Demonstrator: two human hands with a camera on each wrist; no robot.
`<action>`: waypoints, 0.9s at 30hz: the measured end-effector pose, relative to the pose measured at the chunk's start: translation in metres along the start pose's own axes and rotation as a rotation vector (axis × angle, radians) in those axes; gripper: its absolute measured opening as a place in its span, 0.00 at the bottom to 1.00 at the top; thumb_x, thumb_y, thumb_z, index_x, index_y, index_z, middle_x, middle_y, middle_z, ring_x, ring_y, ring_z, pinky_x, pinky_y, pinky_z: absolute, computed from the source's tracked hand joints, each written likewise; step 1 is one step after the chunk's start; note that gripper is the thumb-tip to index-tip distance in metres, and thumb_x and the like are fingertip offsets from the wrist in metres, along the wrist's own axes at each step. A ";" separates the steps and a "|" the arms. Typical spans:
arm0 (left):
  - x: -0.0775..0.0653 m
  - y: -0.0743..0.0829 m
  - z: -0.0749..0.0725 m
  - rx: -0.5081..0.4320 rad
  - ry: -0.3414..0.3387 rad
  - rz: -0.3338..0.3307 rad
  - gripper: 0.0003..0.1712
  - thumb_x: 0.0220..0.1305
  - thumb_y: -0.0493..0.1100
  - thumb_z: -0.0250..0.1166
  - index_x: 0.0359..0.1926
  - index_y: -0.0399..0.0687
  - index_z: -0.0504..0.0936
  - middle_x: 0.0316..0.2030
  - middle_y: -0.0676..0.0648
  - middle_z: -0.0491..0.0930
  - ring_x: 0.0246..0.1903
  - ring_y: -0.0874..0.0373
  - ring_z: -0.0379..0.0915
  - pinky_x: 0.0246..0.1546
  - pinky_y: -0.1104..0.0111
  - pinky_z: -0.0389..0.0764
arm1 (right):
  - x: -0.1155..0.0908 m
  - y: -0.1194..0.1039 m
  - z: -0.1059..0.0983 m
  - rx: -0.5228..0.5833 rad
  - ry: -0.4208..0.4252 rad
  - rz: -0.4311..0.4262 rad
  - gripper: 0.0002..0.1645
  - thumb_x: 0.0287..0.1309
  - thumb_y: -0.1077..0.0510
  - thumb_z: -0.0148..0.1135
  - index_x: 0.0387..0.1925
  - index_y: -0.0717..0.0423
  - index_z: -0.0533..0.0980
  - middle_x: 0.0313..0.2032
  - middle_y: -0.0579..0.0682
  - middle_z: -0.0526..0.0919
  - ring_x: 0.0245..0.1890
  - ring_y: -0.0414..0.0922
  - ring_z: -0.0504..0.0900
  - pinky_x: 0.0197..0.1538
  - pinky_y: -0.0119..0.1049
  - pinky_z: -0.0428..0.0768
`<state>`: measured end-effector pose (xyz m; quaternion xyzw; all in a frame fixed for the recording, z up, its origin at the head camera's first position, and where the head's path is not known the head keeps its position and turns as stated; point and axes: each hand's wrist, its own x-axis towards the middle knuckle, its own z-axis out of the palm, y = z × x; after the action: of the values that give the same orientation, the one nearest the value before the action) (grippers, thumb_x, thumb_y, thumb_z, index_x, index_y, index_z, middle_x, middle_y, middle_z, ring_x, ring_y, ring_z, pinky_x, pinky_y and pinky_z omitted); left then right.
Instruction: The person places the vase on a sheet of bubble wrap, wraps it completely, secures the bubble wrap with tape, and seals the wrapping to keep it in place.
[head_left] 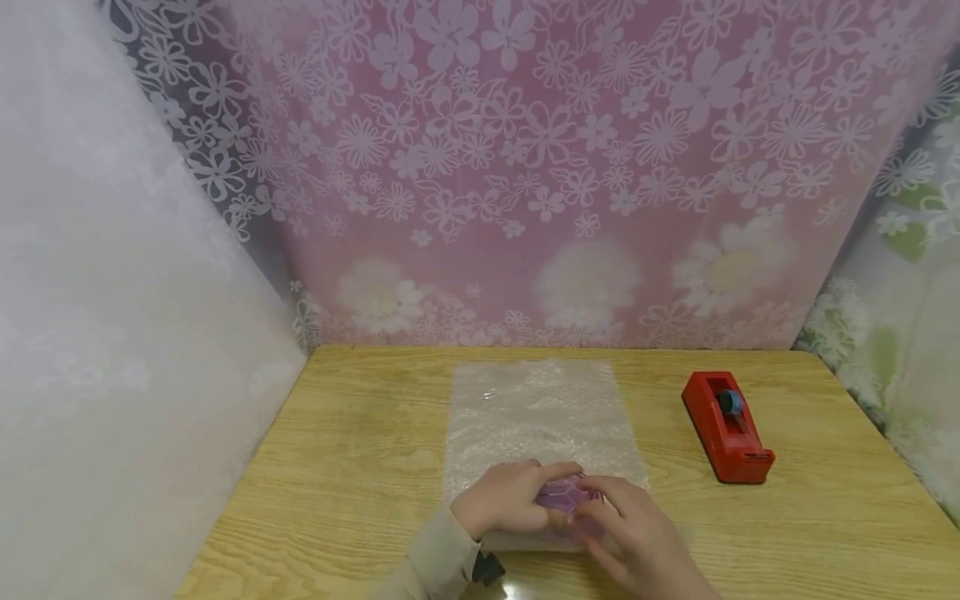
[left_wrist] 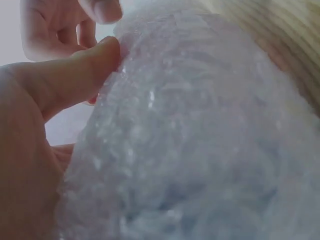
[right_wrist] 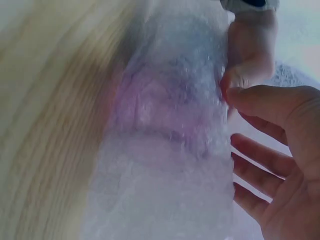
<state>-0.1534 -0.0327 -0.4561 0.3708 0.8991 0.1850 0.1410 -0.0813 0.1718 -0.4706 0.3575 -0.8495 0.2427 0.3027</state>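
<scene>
A purple, see-through object with a hexagon-like pattern lies on the near part of a clear bubble wrap sheet. In both wrist views, bubble wrap covers it, and its pink-purple tint shows through. My left hand grips the bundle from the left, thumb on the near side and fingers across the far side. From the right, my right hand holds the wrap with bent fingers at the object. The right thumb is close beside the left hand's fingers in the right wrist view.
A red tape dispenser with a small blue roll stands on the wood-grain table, right of the sheet. A pink floral curtain hangs behind the table, with pale sheets at both sides.
</scene>
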 end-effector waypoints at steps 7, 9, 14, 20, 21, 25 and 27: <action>0.007 -0.005 -0.005 -0.099 -0.080 0.003 0.37 0.63 0.51 0.62 0.73 0.65 0.65 0.25 0.55 0.73 0.21 0.65 0.63 0.23 0.72 0.68 | -0.006 -0.005 0.002 -0.013 -0.032 -0.001 0.26 0.72 0.37 0.43 0.48 0.48 0.80 0.58 0.56 0.78 0.55 0.52 0.77 0.69 0.27 0.54; 0.009 -0.008 -0.005 -0.131 -0.093 0.007 0.36 0.65 0.55 0.61 0.74 0.65 0.64 0.31 0.56 0.78 0.26 0.65 0.69 0.29 0.71 0.73 | -0.008 -0.004 0.002 -0.007 -0.047 -0.005 0.29 0.71 0.37 0.43 0.53 0.50 0.79 0.60 0.58 0.76 0.56 0.53 0.76 0.71 0.28 0.49; 0.011 -0.016 -0.008 -0.216 -0.117 0.010 0.39 0.65 0.64 0.59 0.74 0.63 0.62 0.65 0.55 0.72 0.59 0.59 0.72 0.56 0.59 0.74 | -0.016 -0.002 0.005 -0.108 -0.147 -0.027 0.42 0.50 0.43 0.71 0.64 0.57 0.72 0.65 0.61 0.71 0.68 0.54 0.64 0.74 0.35 0.37; 0.015 -0.022 -0.009 -0.368 -0.181 0.015 0.39 0.67 0.62 0.58 0.75 0.58 0.62 0.64 0.55 0.72 0.60 0.61 0.71 0.58 0.63 0.73 | -0.019 -0.008 0.010 -0.247 -0.275 0.047 0.69 0.30 0.42 0.80 0.73 0.61 0.57 0.72 0.57 0.62 0.77 0.46 0.41 0.73 0.42 0.25; 0.016 -0.022 -0.010 -0.398 -0.191 0.021 0.38 0.68 0.61 0.58 0.75 0.57 0.62 0.64 0.55 0.73 0.59 0.62 0.71 0.58 0.64 0.73 | -0.019 -0.009 0.011 -0.248 -0.288 0.065 0.71 0.29 0.42 0.81 0.74 0.61 0.55 0.72 0.57 0.61 0.77 0.47 0.41 0.72 0.42 0.24; 0.018 -0.024 -0.010 -0.476 -0.228 0.028 0.36 0.68 0.60 0.59 0.73 0.56 0.65 0.62 0.56 0.74 0.59 0.64 0.72 0.57 0.67 0.73 | -0.018 -0.011 0.013 -0.201 -0.331 0.136 0.75 0.28 0.45 0.82 0.76 0.60 0.50 0.73 0.57 0.59 0.76 0.49 0.43 0.71 0.41 0.22; 0.018 -0.025 -0.010 -0.492 -0.243 0.012 0.37 0.68 0.60 0.60 0.73 0.56 0.65 0.63 0.56 0.74 0.59 0.64 0.71 0.57 0.67 0.73 | -0.017 -0.012 0.014 -0.182 -0.356 0.171 0.77 0.28 0.46 0.82 0.77 0.59 0.48 0.74 0.57 0.57 0.76 0.50 0.44 0.71 0.41 0.21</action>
<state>-0.1853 -0.0380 -0.4600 0.3503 0.8014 0.3528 0.3324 -0.0673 0.1632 -0.4900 0.2924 -0.9352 0.1229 0.1573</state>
